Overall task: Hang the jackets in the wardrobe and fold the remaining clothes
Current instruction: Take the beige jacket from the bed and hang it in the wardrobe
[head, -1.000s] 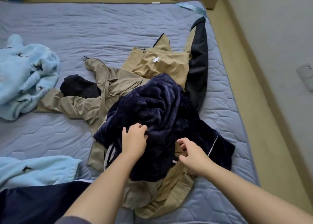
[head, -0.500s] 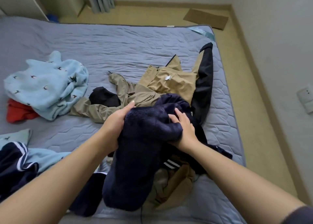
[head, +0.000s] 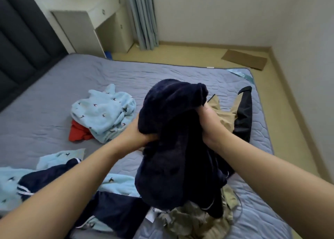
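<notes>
A dark navy fleece garment (head: 171,148) hangs bunched above the bed, held up by both hands. My left hand (head: 139,135) grips its left side, fingers buried in the fabric. My right hand (head: 210,123) grips its right side near the top. Below and behind it lies a tan jacket with black panels (head: 240,112), partly hidden by the fleece and my arms. Its crumpled lower part (head: 195,220) shows near the bed's front edge.
A light blue patterned fleece (head: 103,112) lies over a red garment (head: 77,132) on the grey quilted bed (head: 54,94). More light blue and navy striped clothes (head: 45,180) sit at lower left. A dark headboard (head: 23,39), white desk (head: 94,27), curtain (head: 142,16) and floor cardboard (head: 244,59) surround the bed.
Both hands took hold of the navy fleece and lifted it up off the tan jacket. The view tilted upward, showing the headboard, desk and curtain.
</notes>
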`<state>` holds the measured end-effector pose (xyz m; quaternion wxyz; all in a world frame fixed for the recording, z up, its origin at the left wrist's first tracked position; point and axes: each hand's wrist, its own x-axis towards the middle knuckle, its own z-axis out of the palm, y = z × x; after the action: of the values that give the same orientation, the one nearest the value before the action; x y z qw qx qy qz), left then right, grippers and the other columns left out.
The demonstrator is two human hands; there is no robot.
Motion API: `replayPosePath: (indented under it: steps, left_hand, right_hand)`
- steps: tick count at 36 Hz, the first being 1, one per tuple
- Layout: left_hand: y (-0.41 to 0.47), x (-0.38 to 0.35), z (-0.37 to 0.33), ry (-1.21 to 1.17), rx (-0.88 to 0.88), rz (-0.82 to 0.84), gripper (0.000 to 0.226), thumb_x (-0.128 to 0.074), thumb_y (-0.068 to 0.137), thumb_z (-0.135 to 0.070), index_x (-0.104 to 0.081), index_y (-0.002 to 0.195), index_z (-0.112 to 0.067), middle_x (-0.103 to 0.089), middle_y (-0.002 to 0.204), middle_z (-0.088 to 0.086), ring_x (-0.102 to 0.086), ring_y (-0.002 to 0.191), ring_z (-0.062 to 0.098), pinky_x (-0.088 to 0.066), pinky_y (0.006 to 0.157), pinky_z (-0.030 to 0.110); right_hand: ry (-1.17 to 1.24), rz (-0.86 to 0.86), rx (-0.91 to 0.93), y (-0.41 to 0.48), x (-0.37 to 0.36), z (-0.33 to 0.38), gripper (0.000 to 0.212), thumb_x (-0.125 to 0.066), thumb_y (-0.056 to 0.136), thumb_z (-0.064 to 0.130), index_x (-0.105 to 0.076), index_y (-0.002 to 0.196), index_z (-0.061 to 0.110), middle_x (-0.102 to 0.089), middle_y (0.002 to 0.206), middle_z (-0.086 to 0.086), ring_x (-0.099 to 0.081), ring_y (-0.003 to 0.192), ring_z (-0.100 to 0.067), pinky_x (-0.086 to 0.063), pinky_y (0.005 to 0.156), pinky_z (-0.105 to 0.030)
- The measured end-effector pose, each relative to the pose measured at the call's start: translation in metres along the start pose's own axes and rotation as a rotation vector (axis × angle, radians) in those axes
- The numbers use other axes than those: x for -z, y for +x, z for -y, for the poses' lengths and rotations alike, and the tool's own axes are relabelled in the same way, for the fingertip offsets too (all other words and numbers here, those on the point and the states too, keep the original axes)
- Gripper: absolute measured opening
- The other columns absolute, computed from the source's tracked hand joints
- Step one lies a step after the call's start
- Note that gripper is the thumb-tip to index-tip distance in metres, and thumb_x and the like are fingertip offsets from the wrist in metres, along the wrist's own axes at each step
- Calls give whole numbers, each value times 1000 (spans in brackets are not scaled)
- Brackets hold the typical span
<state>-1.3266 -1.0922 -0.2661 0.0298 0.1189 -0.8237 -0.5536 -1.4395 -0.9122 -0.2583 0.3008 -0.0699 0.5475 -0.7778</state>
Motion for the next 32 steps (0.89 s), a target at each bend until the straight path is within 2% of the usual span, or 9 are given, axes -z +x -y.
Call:
replayPosePath:
  steps: [4, 7, 9, 13, 19, 21, 24, 26, 32]
  left_hand:
    - [7, 42, -21, -370, 213, -518, 21, -55, 87, -30, -63, 104, -20, -66, 100, 3, -62, 85, 21, -54, 62, 21]
    - [21, 85, -21, -131, 296, -699, 30, -37, 101, -17, -58, 117, -2, -52, 100, 8, -49, 84, 18, -31, 54, 14]
    - [24, 111, -24, -74, 355, -762, 30, -38, 100, -16, -57, 121, -5, -60, 111, 12, -57, 96, 27, -32, 66, 19]
    - [31, 188, -49, -450, 256, -833, 21, -42, 93, -17, -60, 104, -14, -63, 107, 13, -59, 98, 32, -49, 87, 37]
    - [54, 321, -83, -348, -85, -743, 47, -55, 86, -37, -39, 130, -29, -48, 132, 6, -53, 118, 25, -47, 99, 51]
    - [61, 349, -74, -3, 44, -680, 75, -63, 82, -44, -22, 143, -31, -37, 144, 7, -44, 128, 27, -39, 107, 49]
    - [57, 355, -33, 458, 430, -458, 96, -65, 86, -36, 2, 152, -20, -33, 146, 13, -40, 129, 35, -41, 100, 39]
    - [46, 333, 6, 503, 510, -291, 73, -61, 88, -30, -19, 146, -19, -47, 121, 7, -52, 110, 28, -45, 77, 29]
    - [13, 227, 139, 514, 639, 56, 65, -54, 92, -34, -27, 146, -11, -40, 146, 10, -46, 126, 22, -40, 96, 28]
  right_hand:
    - [-554, 226, 5, 6, -5, 14, 49, -71, 84, 12, -49, 127, 24, -63, 120, 3, -61, 102, -1, -51, 82, -14]
    - [-1040, 407, -226, 11, -20, 7, 45, -74, 81, 12, -58, 122, 15, -65, 118, -3, -63, 101, -9, -53, 81, -18]
    - [-1332, 442, -308, 21, -49, 1, 35, -72, 82, 21, -60, 113, 14, -65, 104, -2, -63, 80, -14, -50, 54, -10]
    - [-1204, 151, -177, 63, -135, 9, 8, -56, 89, 16, -54, 91, 8, -53, 65, -7, -48, 43, -18, -38, 33, -17]
    - [-304, 224, 43, 128, -275, 77, 50, -54, 93, 5, -40, 138, 22, -50, 127, -11, -61, 100, -23, -55, 84, -40]
    - [-399, 332, 87, 136, -294, 84, 64, -59, 92, 11, -31, 145, 33, -35, 147, -4, -49, 120, -15, -46, 98, -41]
    - [-663, 380, 73, 137, -294, 58, 66, -59, 93, 16, -26, 148, 31, -29, 154, -3, -51, 119, -18, -51, 82, -30]
    - [-829, 351, 55, 133, -275, 21, 61, -57, 94, 16, -29, 146, 26, -34, 151, -3, -53, 115, -20, -51, 75, -25]
    - [-1190, 337, -374, 112, -152, -112, 62, -56, 93, 23, -29, 148, 19, -38, 149, -6, -46, 130, -19, -43, 93, -23]
